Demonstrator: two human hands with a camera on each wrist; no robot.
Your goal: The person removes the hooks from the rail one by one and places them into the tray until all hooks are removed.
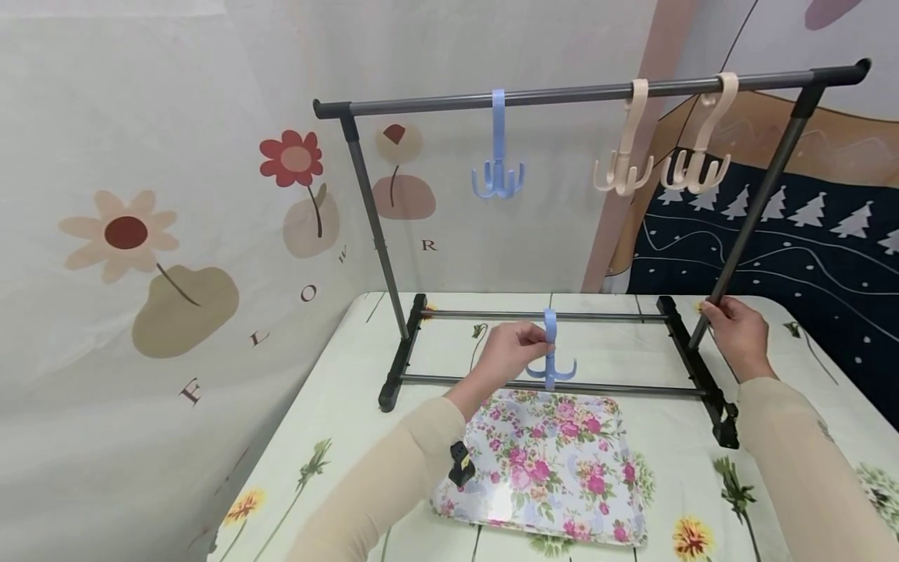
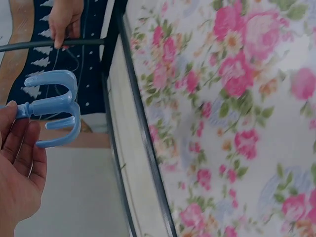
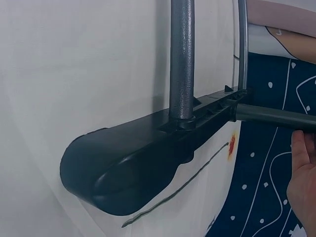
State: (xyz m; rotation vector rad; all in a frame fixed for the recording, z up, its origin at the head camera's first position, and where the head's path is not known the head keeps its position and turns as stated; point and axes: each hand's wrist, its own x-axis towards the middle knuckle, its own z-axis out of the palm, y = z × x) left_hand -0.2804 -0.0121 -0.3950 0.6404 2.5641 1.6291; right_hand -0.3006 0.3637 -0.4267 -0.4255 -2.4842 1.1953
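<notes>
A light-blue claw hook (image 1: 551,367) with several upturned prongs is pinched between the thumb and fingers of my left hand (image 1: 514,351), above the front bottom bar of a dark metal clothes rack (image 1: 449,101). In the left wrist view the hook's prongs (image 2: 54,106) point away from the fingers. My right hand (image 1: 737,332) holds the rack's right upright post (image 1: 747,211) near its foot; the right wrist view shows only part of that hand (image 3: 303,182) at the post. Another blue claw hook (image 1: 499,148) and two beige ones, a left (image 1: 625,156) and a right (image 1: 702,148), hang from the top bar.
A folded or flat floral-patterned item (image 1: 541,468) with pink roses lies on the table in front of the rack. Black feet, one left (image 1: 403,355) and one right (image 1: 695,367), carry the rack. A flower-print cloth (image 1: 330,499) covers the table; printed curtains (image 1: 175,117) hang behind.
</notes>
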